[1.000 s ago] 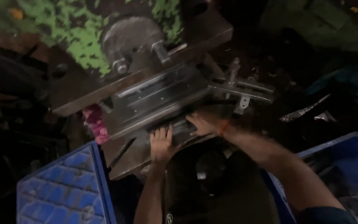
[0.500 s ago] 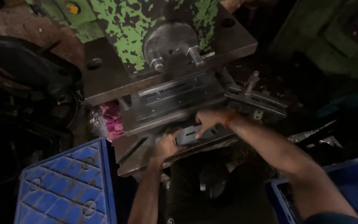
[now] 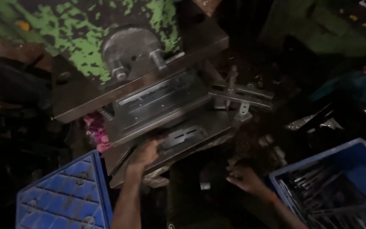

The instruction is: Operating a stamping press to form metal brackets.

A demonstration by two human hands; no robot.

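Your left hand [image 3: 145, 153] pinches slotted plate [image 3: 183, 136] flat on die bed [image 3: 217, 127]; right hand [image 3: 244, 178] loose, empty, crate [image 3: 352, 161] just beyond it.

Blue crates [image 3: 60, 195] either side — pink rag [image 3: 96, 130] by the green-flecked press [image 3: 119, 29].

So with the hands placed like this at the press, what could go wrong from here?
The left hand rests on the flat slotted metal strip at the edge of the die plates; fingers could get pinched if the press cycles. The strip's edges might cut bare skin. The right hand hangs low in dim light near the blue crate of metal parts, where it could snag.
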